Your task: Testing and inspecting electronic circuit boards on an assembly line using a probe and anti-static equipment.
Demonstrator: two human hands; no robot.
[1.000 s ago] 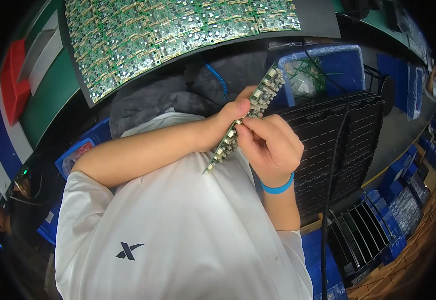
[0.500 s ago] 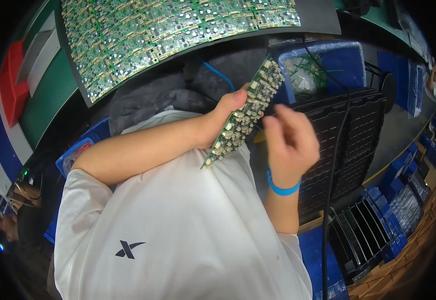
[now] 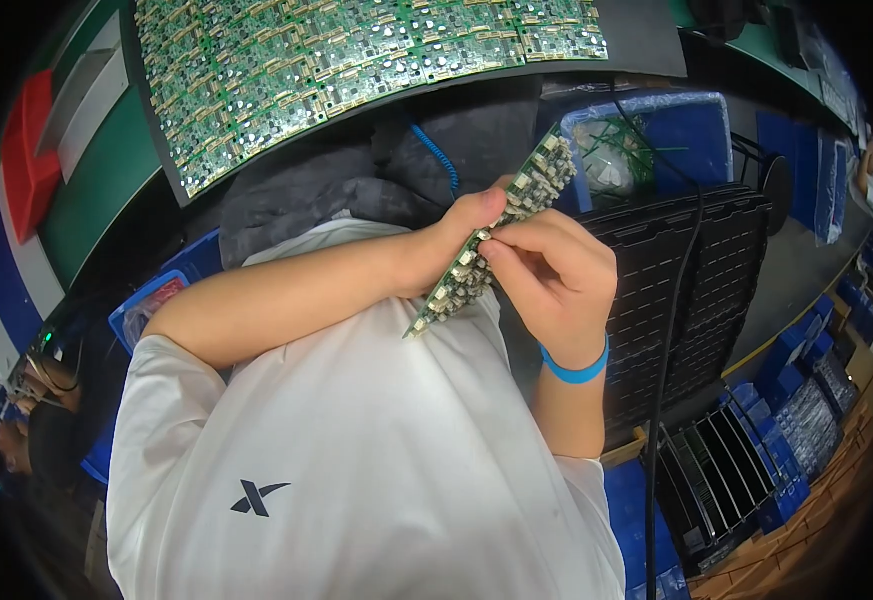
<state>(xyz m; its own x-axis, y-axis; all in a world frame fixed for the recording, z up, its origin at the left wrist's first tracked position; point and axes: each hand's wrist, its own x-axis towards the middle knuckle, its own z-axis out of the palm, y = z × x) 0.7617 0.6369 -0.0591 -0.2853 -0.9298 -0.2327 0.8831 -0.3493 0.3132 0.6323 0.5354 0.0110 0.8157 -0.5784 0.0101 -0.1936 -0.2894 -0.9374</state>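
Note:
A narrow green circuit board (image 3: 545,172), crowded with small pale connectors and other parts, is held up at a slant in front of my white shirt. My left hand (image 3: 455,232) grips it along its left edge, thumb on the near side; its other fingers are hidden behind the board. Thumb and forefinger of my right hand (image 3: 563,275) are pinched together against the middle of the board's face, at one of the pale connectors. Whatever lies between those fingertips is too small and covered to make out. A blue band (image 3: 577,373) circles my right wrist.
Many green circuit boards (image 3: 357,45) lie in rows on a dark mat at the top. To the right stand a blue bin (image 3: 702,140) with green strips and a clear bag, and a black ribbed tray (image 3: 727,270). A black cable (image 3: 669,340) hangs down in front of them.
My right hand has moved left and closed its thumb and forefinger at the board's face; before, it was apart from it. My left hand still holds the board in nearly the same place.

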